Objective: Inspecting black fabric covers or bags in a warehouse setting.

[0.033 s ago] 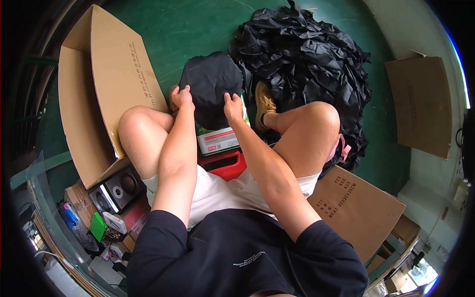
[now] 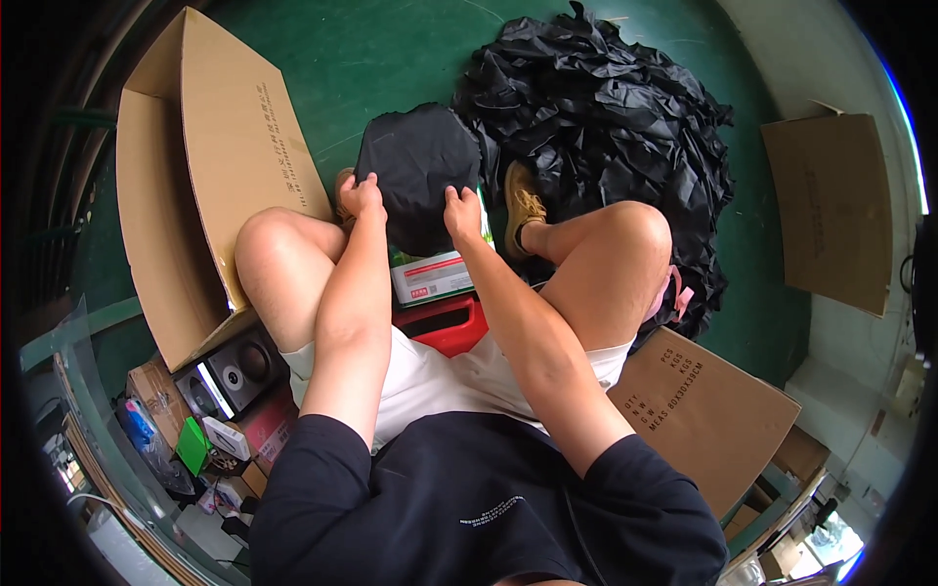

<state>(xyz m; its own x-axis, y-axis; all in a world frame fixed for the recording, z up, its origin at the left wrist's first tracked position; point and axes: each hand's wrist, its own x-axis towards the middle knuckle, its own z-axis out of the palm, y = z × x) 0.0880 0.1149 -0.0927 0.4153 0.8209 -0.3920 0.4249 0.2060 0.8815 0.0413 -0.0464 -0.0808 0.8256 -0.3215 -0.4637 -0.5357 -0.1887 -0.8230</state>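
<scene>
A flat black cloth piece with an uneven edge is spread between my knees. My left hand pinches its left side, thumb on top. Opposite, my right hand grips the right edge with the thumb up. Beneath the cloth sits a white and green carton, its near side showing a red stripe; most of its top is hidden. A large heap of crumpled black cloth pieces lies on the floor beyond my right foot.
A tall open cardboard box stands at my left, another cardboard box near my right hip. A red plastic object is between my thighs. Farther right, a cardboard box rests by the wall. A black speaker-like device sits among clutter at lower left.
</scene>
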